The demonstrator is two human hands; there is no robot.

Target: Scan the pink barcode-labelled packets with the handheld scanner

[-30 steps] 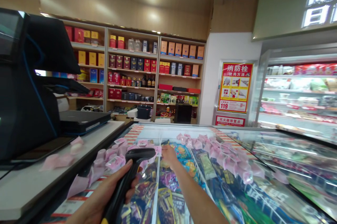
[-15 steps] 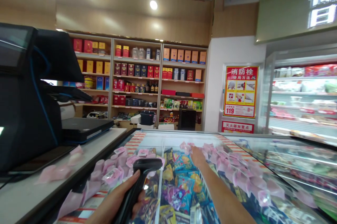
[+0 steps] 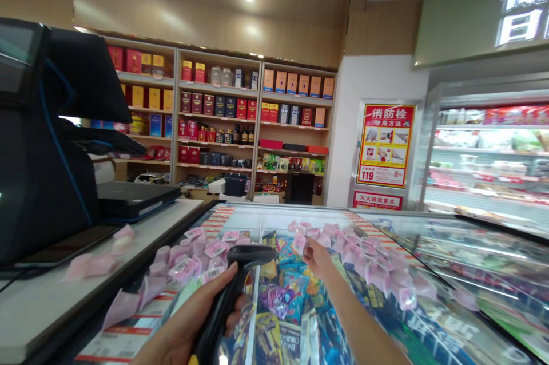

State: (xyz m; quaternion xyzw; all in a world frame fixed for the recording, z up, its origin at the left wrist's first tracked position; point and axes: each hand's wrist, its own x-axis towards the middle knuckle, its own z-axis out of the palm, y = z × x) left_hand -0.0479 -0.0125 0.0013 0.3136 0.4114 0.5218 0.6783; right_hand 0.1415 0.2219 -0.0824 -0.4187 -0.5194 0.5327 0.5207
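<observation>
My left hand (image 3: 214, 302) is wrapped round the handle of a black barcode scanner (image 3: 251, 254), its head pointing to the right over the glass freezer top. In my right hand (image 3: 318, 259) the fingertips pinch a small pink cup-like pack (image 3: 299, 243) with a pale label, just above the glass. Beside that hand, a row of similar pink packs (image 3: 364, 250) runs along the right part of the freezer top. Another cluster of pink packs (image 3: 199, 253), some with barcode labels, lies left of the scanner. Contents of the packs cannot be made out.
Under the glass lie colourful snack or ice cream bags (image 3: 278, 296). A black checkout machine (image 3: 55, 142) stands on the white counter (image 3: 34, 319) at left, with a few pink packs (image 3: 92, 266) on it. Shelves of boxes (image 3: 214, 104) line the back wall; a chiller (image 3: 493, 159) stands at right.
My right hand has drawn back a little from the far pink packs with one pinched in its fingers. The scanner has shifted slightly right and up in view. The head view has turned slightly.
</observation>
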